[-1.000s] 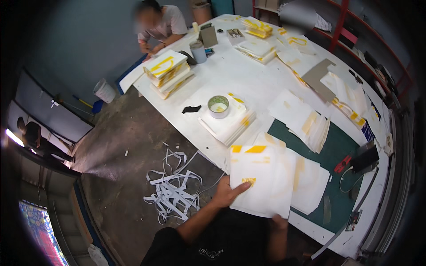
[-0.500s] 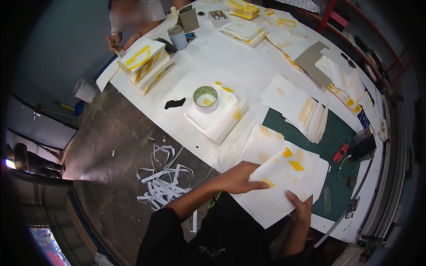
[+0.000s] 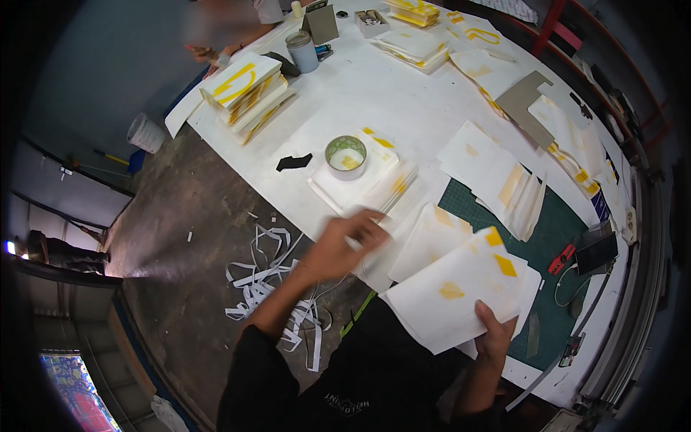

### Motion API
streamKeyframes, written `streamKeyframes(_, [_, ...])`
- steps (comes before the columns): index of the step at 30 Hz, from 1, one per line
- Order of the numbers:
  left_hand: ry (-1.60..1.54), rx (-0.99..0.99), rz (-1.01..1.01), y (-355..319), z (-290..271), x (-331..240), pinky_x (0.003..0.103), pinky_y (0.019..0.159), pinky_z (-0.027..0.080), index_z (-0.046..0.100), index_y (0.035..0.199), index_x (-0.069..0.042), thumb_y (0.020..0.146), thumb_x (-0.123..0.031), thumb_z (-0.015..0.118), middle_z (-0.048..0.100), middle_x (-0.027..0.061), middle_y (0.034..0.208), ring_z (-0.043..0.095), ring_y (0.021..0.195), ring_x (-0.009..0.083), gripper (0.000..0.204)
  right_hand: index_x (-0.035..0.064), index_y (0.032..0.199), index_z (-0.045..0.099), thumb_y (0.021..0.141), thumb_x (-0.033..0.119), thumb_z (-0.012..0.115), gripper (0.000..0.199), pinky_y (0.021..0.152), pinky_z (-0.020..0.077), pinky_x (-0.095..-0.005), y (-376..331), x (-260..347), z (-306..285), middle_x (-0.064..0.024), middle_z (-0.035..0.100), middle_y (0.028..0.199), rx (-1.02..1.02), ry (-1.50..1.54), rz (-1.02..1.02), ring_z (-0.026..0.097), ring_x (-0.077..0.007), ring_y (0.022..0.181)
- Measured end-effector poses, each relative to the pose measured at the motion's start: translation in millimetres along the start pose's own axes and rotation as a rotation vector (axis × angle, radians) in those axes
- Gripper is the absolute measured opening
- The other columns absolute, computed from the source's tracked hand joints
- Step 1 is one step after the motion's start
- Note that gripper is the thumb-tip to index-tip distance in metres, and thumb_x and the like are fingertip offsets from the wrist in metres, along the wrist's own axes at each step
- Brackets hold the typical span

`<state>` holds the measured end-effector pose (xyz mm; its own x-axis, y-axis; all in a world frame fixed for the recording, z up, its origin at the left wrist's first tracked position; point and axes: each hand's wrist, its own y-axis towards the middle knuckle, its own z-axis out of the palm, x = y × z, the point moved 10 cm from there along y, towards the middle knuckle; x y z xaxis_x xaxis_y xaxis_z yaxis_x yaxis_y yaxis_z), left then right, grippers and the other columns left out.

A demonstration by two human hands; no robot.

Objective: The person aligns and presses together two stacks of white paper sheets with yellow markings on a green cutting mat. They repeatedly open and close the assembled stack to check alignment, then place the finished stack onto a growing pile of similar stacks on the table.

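My right hand (image 3: 497,333) grips the lower corner of a white sheet with yellow patches (image 3: 453,288), holding it tilted above the table's near edge. My left hand (image 3: 344,246) is blurred by motion and reaches forward-left; its fingers are curled on the edge of another white sheet (image 3: 425,241). Just beyond that hand lies a stack of white sheets (image 3: 332,193) with a roll of tape (image 3: 345,157) on top. More yellow-marked sheets (image 3: 497,180) are fanned out on the green cutting mat (image 3: 558,227).
A long white table (image 3: 360,93) carries a stack of yellow-printed boards (image 3: 245,86), a can (image 3: 302,52), a grey card piece (image 3: 529,104), a black scrap (image 3: 294,162) and a red cutter (image 3: 561,259). Another person (image 3: 223,25) works at the far end. Paper strips (image 3: 266,288) litter the floor.
My left hand has left the sheet pile in front of me and swung forward-left toward the stack under the tape roll. My right hand has lifted its sheet and tilted it.
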<state>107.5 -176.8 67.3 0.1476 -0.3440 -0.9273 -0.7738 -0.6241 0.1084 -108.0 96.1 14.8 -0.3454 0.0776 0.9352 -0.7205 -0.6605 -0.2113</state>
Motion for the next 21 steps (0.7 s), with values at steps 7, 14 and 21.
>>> streamKeyframes(7, [0.792,-0.344,0.168,58,-98,47,0.048,0.103,0.053,0.074,0.118,-0.006,0.083,-0.032,0.091,0.065,0.0267,0.136,0.06,0.132,0.0415,0.047,-0.0058,0.152,0.044,0.086,-0.001,0.077,0.074,0.112,0.0502,-0.0439,33,9,-13,-0.02,0.061,0.143,-0.032,0.03,0.0,0.063,-0.0322,0.13])
streamKeyframes(14, [0.476,-0.473,0.044,63,-132,90,0.041,0.087,0.057,0.075,0.089,0.004,0.08,-0.031,0.095,0.07,0.023,0.113,0.072,0.099,0.0335,0.041,-0.009,0.141,0.055,0.083,-0.004,0.083,0.064,0.103,0.0565,-0.0384,102,11,85,-0.0204,0.067,0.134,0.08,0.117,0.011,0.069,-0.0285,0.119])
streamKeyframes(21, [0.238,-0.682,0.126,45,-189,49,0.035,0.074,0.053,0.072,0.087,0.005,0.082,-0.028,0.094,0.067,0.0155,0.094,0.065,0.083,0.0254,0.039,-0.0117,0.132,0.06,0.082,0.003,0.086,0.058,0.094,0.061,-0.0379,180,-24,241,-0.0212,0.073,0.12,0.239,-0.011,-0.048,0.074,-0.0289,0.106])
